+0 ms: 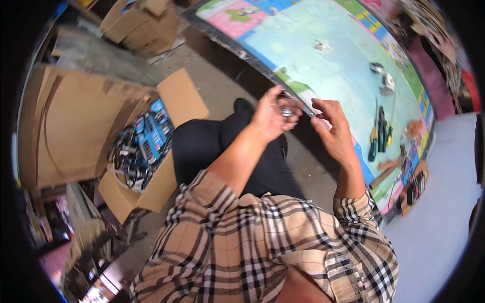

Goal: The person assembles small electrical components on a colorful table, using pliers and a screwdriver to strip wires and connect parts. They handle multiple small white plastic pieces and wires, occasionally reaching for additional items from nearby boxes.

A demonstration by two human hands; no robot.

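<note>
My left hand [270, 115] is held palm up by the near edge of the table, its fingers curled round a small shiny metal part [287, 112]. Just to its right, my right hand [333, 129] hovers at the table edge with thumb and fingers bent and apart. I see nothing between those fingers. On the colourful table mat [303, 30] lie two metal pieces, one a curved fitting [376, 67] and the other a silvery part [387, 84]. Nearer me are a screwdriver [373, 146] and dark-handled pliers [382, 132].
An open cardboard box [184, 98] at my left holds blue-labelled packs [151, 134] and black cables. Another carton [139, 28] stands at the far left. A hammer [389, 173] and a coil of copper-coloured wire [414, 129] lie at the table's right end.
</note>
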